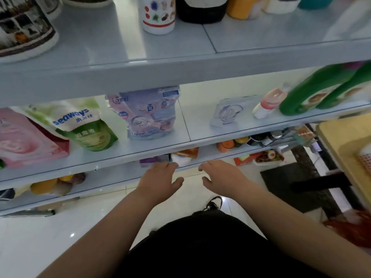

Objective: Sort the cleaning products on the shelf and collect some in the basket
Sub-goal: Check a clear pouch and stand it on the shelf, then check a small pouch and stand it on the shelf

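**Both hands empty at the shelf edge**

The pale blue-grey metal shelf unit (180, 69) fills everything above and beyond my hands, tier on tier. Up past my right hand, far off to that side, a big green plastic jug with a looped handle (321, 87) leans on the middle tier. Far out beyond my left hand there's the pink carton with a rose print (26, 141), and just beside it the green and white Seaways refill pouch (84, 127), tilted. Straight above my left hand stands the lilac and pink printed refill pouch (148, 115), upright against the tier above. Above my right hand, a small clear pouch with a purple emblem (228, 113), then a slim pink and white bottle (269, 103) leaning toward the jug. Out to the right of my right hand, a yellowish basket rim (339, 141) shows at the frame edge, blurred.

My left hand (160, 177) is palm down, fingers loosely spread, holding nothing, fingertips at the lip of the lower tier. My right hand (220, 177) matches it, spread and empty, close beside.
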The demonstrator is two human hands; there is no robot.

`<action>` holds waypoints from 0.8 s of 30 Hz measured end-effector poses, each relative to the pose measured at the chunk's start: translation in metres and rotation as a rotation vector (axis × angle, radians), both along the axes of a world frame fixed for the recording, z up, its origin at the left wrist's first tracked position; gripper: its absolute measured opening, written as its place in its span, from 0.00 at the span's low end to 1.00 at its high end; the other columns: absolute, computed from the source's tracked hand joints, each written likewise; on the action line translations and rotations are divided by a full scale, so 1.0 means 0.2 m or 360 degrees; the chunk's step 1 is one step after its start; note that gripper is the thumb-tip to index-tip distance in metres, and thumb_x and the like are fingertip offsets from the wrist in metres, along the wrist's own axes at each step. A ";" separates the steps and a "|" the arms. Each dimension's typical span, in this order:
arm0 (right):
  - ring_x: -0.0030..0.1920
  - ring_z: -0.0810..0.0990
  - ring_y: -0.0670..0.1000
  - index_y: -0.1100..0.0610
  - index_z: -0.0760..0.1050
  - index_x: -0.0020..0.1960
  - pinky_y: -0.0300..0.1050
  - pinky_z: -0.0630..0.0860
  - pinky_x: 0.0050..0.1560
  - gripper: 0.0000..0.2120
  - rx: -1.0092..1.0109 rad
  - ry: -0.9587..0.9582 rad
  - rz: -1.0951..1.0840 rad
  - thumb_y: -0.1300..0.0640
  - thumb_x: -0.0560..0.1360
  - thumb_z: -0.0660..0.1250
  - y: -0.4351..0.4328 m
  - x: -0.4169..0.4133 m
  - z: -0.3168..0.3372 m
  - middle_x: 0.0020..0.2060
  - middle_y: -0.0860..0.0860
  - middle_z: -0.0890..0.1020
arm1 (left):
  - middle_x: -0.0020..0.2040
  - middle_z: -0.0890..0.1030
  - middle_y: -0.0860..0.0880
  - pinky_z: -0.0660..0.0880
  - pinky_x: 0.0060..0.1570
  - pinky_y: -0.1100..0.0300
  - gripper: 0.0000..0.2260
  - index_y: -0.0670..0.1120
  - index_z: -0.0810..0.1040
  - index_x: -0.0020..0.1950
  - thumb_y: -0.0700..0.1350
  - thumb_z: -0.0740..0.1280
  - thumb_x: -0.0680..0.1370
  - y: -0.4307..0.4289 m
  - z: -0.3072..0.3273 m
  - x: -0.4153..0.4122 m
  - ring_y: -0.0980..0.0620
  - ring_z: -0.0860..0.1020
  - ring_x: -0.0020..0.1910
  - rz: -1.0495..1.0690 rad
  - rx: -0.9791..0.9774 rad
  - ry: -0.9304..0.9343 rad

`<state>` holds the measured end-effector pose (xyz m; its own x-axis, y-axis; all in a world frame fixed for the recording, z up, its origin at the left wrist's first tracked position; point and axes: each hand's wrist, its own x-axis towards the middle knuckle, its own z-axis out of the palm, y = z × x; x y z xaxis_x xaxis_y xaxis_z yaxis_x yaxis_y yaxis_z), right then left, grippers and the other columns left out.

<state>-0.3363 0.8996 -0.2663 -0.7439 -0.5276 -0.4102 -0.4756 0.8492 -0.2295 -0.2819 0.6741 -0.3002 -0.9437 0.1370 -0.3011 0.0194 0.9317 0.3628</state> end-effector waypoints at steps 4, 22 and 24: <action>0.64 0.76 0.54 0.49 0.73 0.71 0.51 0.76 0.58 0.19 -0.0054 0.0093 -0.0025 0.49 0.81 0.61 0.21 -0.09 0.01 0.64 0.51 0.79 | 0.71 0.74 0.50 0.71 0.65 0.51 0.23 0.53 0.70 0.74 0.60 0.62 0.81 0.18 0.03 -0.11 0.48 0.72 0.70 0.0061 0.0132 -0.0012; 0.61 0.78 0.54 0.49 0.74 0.69 0.46 0.71 0.49 0.18 -0.0305 -0.0015 0.0154 0.46 0.80 0.63 0.91 -0.76 -0.06 0.63 0.50 0.79 | 0.40 0.81 0.60 0.70 0.40 0.69 0.05 0.57 0.78 0.44 0.50 0.68 0.80 0.80 0.15 -0.99 0.65 0.77 0.40 0.1290 0.1066 0.0415; 0.64 0.76 0.52 0.48 0.72 0.71 0.45 0.71 0.53 0.21 -0.0436 -0.0085 -0.0009 0.44 0.79 0.65 0.95 -0.78 -0.09 0.64 0.48 0.77 | 0.40 0.83 0.64 0.72 0.43 0.64 0.05 0.60 0.80 0.45 0.52 0.66 0.79 0.82 0.18 -0.93 0.69 0.78 0.40 0.1369 0.1133 0.0440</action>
